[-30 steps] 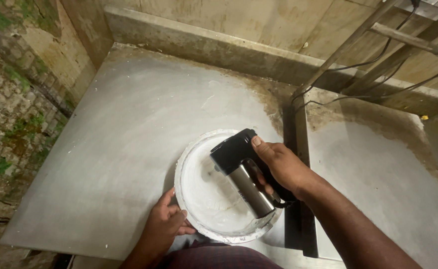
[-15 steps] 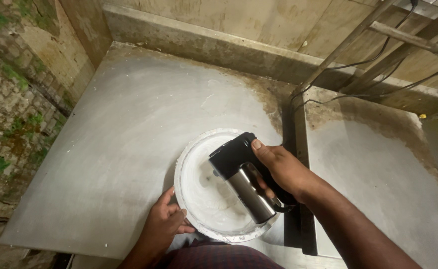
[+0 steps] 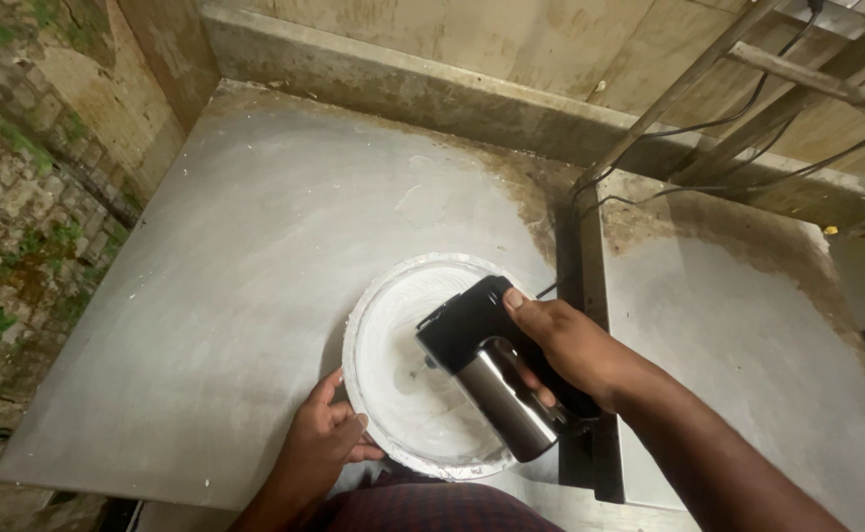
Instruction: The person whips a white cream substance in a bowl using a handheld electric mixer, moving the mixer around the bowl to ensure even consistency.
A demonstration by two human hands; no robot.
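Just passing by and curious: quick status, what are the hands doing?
Right hand in a full grip on black-and-steel hand mixer, held over white bowl. Left hand touches bowl's near rim. Power cord trails behind, nothing blocking.

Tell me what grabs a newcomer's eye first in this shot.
First the black and steel hand mixer, gripped by the right hand and pointed down into the white bowl near the front edge of the grey metal table. The left hand steadies the bowl's near rim. Dark cables trail off to the wooden frame at upper right.
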